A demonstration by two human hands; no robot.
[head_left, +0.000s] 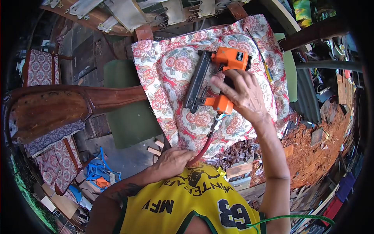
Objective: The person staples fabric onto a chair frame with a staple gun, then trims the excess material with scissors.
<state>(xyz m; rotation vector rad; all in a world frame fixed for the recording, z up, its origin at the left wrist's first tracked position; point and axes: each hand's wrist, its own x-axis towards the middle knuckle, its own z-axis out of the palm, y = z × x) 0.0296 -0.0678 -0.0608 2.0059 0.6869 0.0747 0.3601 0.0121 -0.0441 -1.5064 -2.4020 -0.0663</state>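
An orange air nail gun (232, 58) with a long black magazine lies on its side on a padded seat covered in red floral fabric (177, 64). My right hand (245, 93) is closed around its grip, thumb and fingers over the dark handle. From the gun's lower end a red air hose (205, 146) runs down toward my body. At the near left edge of the cushion rests my left hand (173, 162), fingers bent together beside the hose; what they hold, if anything, is hidden. A screwdriver (268, 70) with a yellow handle lies on the fabric's right side.
Beyond the cushion stands a wooden frame (154, 31) with springs and straps. A carved wooden chair part (113, 97) juts in from the left over a green panel (130, 128). Floral cushions (41, 68) sit further left. Wood scraps and reddish sawdust (300, 167) cover the right-hand ground.
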